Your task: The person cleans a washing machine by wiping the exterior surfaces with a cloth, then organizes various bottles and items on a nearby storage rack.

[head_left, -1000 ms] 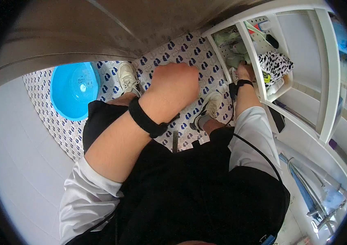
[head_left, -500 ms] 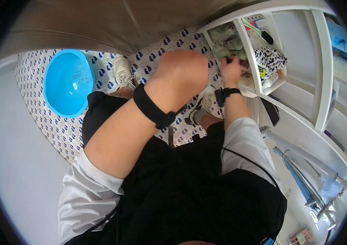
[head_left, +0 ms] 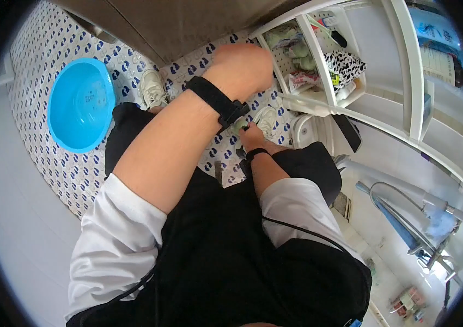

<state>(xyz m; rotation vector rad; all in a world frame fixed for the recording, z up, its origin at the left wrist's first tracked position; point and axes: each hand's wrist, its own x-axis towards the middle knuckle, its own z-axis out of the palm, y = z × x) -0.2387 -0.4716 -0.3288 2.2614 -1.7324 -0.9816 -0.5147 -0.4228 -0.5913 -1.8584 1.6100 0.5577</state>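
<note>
Evidently, the right hand (head_left: 252, 137) was closed narrowly, its fingertips pinched on a small pale green bundle (head_left: 238, 126) — over the patterned floor (head_left: 30, 98), near the right shoe (head_left: 267, 121) and, as seen from above, just beside the black wristband (head_left: 212, 98) on the left arm. Much of the bundle was covered, so its exact kind could not be told. The left hand (head_left: 245, 68) was raised above the floor, wrist bent; its fingers were out of sight, so whether it was wide, narrow or holding anything could not be told. On the right stood a white shelf (head_left: 408, 71). One compartment contained soft green bags (head_left: 299, 50) and a red-and-white packet (head_left: 303, 79), while the next contained a black-and-white spotted pouch (head_left: 346, 66) and a brush (head_left: 339, 38) with a dark end. Over to the left, a blue basin (head_left: 81, 106) sat on the floor near the left shoe (head_left: 152, 88) — and a metal tap (head_left: 430, 253) showed at lower right.
</note>
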